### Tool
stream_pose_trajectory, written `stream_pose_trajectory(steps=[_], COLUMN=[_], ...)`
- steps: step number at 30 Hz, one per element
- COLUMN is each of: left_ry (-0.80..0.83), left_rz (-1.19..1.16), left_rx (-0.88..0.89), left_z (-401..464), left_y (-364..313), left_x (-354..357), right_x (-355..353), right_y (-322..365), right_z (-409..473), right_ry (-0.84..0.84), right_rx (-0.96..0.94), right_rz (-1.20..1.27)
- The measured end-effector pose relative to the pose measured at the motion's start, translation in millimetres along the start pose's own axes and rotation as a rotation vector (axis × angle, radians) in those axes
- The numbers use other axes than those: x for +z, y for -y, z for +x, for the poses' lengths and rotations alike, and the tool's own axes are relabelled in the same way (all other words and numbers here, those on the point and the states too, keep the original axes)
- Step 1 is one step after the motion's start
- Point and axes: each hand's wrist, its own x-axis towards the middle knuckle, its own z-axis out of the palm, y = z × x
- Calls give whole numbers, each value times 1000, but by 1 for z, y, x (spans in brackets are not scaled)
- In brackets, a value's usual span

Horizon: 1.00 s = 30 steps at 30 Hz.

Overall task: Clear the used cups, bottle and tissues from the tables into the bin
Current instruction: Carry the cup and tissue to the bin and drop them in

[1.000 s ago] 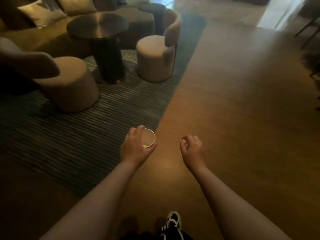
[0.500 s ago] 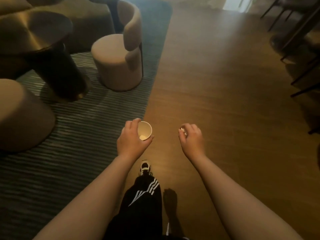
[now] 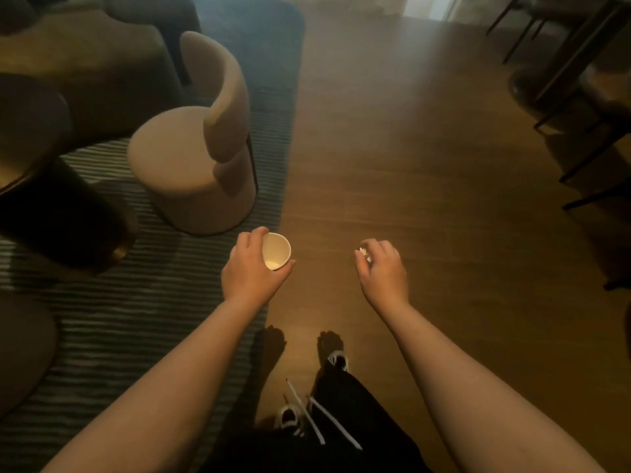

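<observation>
My left hand (image 3: 251, 268) grips a small white paper cup (image 3: 277, 250) from the side, its open mouth turned toward the camera. My right hand (image 3: 384, 268) is closed around a small crumpled white tissue (image 3: 363, 251), of which only a bit shows above the fingers. Both hands are held out over the floor at the edge of the rug. No bin, bottle or other cup is in view.
A beige round chair (image 3: 194, 172) stands on the striped rug (image 3: 129, 319) ahead left. A dark round table (image 3: 30, 138) with a black base sits at far left. Wooden floor (image 3: 426, 165) stretches ahead. Dark chair and table legs (image 3: 580, 97) stand at the right.
The view has swung right and forward past the round table and chairs. Both hands keep the same hold on cup and tissue. My legs have stepped forward.
</observation>
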Motion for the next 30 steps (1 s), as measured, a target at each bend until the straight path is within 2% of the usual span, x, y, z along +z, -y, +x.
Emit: stream_pose_trajectory(steps=[5,10,13,21,30], left_ry=[1,17,11,-31,-72], left_rz=[-5,-13,-15,-70,-45], left_rx=[29,54,24,-18,-61], left_z=[123,287,393,628,906], left_y=[-14,-45,-70,-118,-114], left_x=[37,76,84,100,161], right_x=[22,39,34,26,100], right_y=[-9,-22,-22,2,20], right_z=[121,285,394,643,929], right_ry=[-6,10,50,23,5], right_rx=[22,44,26,-29,-90], right_rz=[14,19,-16,9,34])
